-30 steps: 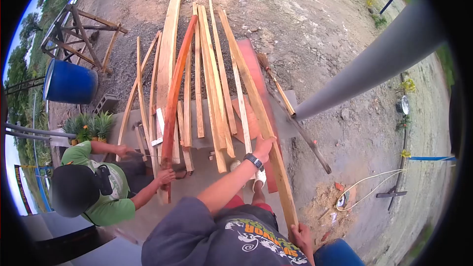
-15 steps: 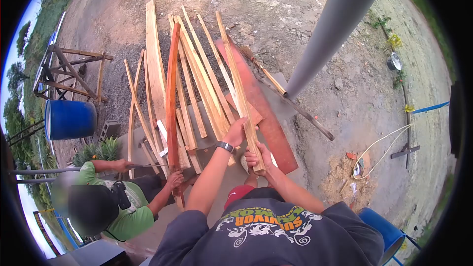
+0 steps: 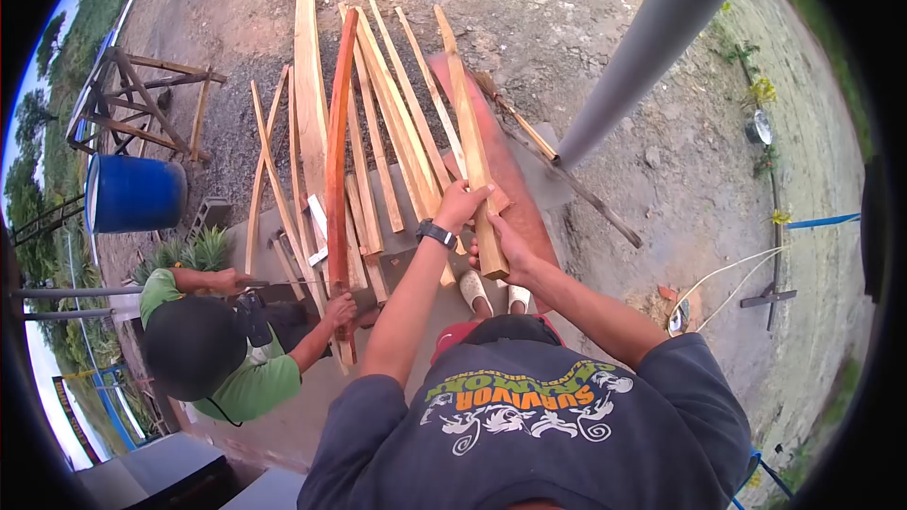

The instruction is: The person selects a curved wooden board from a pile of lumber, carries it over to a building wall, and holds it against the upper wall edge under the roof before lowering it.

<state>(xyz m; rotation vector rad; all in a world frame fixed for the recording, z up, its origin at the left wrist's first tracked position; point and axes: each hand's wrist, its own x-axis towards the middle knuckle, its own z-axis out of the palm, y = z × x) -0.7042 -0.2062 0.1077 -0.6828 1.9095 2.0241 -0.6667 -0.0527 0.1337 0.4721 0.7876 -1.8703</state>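
My left hand [image 3: 464,205] and my right hand [image 3: 503,247] are both closed on one long wooden plank [image 3: 470,127]. My left hand grips it a little farther out. The right one holds it close to its near end, with the square cut face showing between the hand and my body. The plank points away from me, above several light lumber pieces [image 3: 408,161] and a reddish board [image 3: 525,217] on the ground. A black watch [image 3: 436,233] sits on my left wrist. The plank partly hides my right fingers.
To the left, a co-worker in a green shirt [image 3: 274,382] holds a red-brown board [image 3: 337,161] and a thin saw-like tool. A blue drum [image 3: 137,194] and wooden frame [image 3: 142,99] stand beyond. A grey post [image 3: 661,47] rises at right, near a broom [image 3: 520,123].
Both my hands and the plank have shifted away from my body, and the plank looks wider and slightly turned. The whole view has tilted a little; my shoes now show.
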